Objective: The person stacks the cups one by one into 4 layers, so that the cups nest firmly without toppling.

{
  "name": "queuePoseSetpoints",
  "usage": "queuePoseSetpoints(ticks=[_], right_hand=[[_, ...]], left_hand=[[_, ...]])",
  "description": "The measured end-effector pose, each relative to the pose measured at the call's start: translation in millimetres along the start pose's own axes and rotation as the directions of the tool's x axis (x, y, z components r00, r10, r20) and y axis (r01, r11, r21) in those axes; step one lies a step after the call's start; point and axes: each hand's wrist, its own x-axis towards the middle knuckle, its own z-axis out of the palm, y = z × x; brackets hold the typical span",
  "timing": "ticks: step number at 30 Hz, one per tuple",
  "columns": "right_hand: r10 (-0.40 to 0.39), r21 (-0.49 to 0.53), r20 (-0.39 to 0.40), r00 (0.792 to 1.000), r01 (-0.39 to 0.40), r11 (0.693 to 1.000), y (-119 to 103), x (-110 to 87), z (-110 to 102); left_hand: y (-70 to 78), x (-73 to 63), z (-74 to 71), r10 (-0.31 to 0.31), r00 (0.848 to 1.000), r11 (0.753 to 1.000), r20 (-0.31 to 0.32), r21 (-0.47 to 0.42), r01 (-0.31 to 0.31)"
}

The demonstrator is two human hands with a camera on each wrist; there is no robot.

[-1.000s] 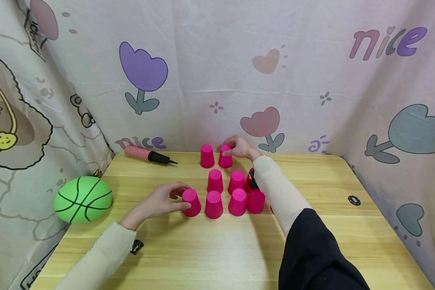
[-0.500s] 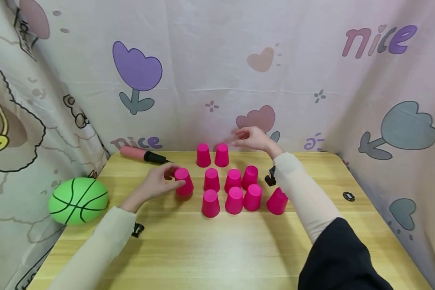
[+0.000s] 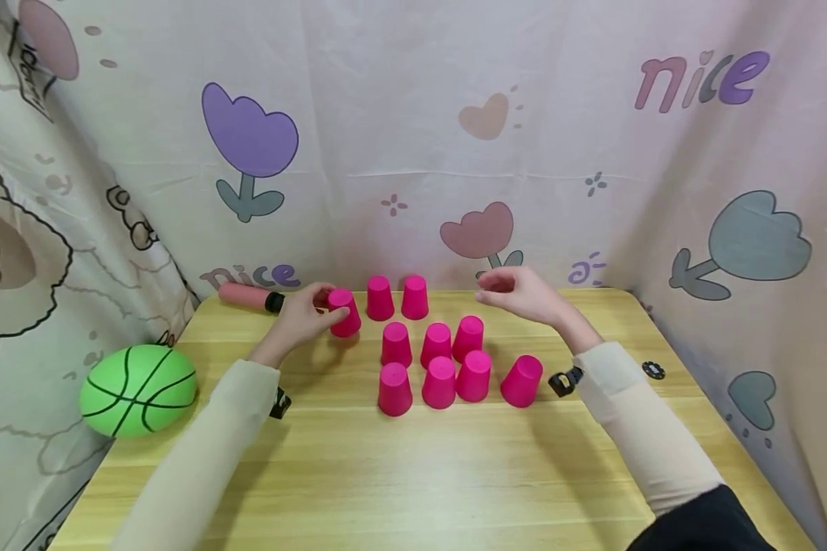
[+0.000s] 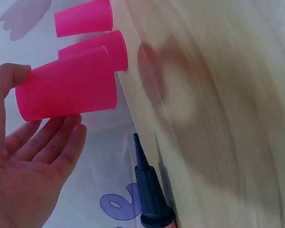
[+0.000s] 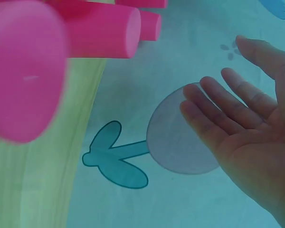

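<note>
Held cup [image 3: 348, 324]: pink, mouth down and slightly tilted, at the far left of the group beside the back pair; it appears lifted just off the bench [image 3: 413, 474].
Left hand [image 3: 299, 320]: thumb on one side and fingers on the other, pinching the cup's wall, likely because a side grip leaves the rim free to meet the wood.
Right hand [image 3: 526, 295]: fingers loosely extended and a little spread, holding nothing, right of the back pair and apart from every cup.
Other cups [image 3: 439, 383]: nine, all mouth down, two behind, three in the middle, four in front; the wider rim probably gives each a steadier footing.
Front-right cup [image 3: 521, 381]: apart from its neighbours in that row.
Pump [image 3: 243, 296]: pink with a black end, lying at the back left, perhaps simply out of the way.
Ball [image 3: 138, 390]: green, at the left edge.
Disc [image 3: 653, 370]: black, flat near the right edge.
Cloth [image 3: 358, 122]: patterned, hanging behind.
</note>
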Motion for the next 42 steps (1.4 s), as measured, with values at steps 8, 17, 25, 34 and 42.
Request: queuePoseSetpoints(ticks=[8,17,25,34,42], right_hand=[[0.017,0.014,-0.077,0.997,-0.016,1.000,15.3,-46.5,4.1],[0.046,0.081,-0.093,0.995,-0.039,0.996,34.7,-86.8,16.1],[0.077,0.108,-0.072,0.994,-0.069,0.992,54.8,-110.9,28.6],[0.112,0.123,-0.064,0.992,-0.104,0.987,67.6,-122.7,39.2],[0.133,0.164,-0.050,0.990,-0.123,0.979,73.7,-128.4,43.0]], left_hand=[[-9.0,18.1,6.2,-0.108,0.993,0.994,-0.045,0.012,0.109],[-15.6,28.8,11.1,-0.162,0.986,0.987,-0.030,0.001,0.162],[-20.4,42.2,17.6,-0.141,0.990,0.990,-0.024,0.026,0.142],[-20.1,44.2,21.1,-0.156,0.988,0.988,-0.003,0.002,0.156],[-21.7,45.7,23.2,-0.167,0.986,0.986,0.006,-0.009,0.167]])
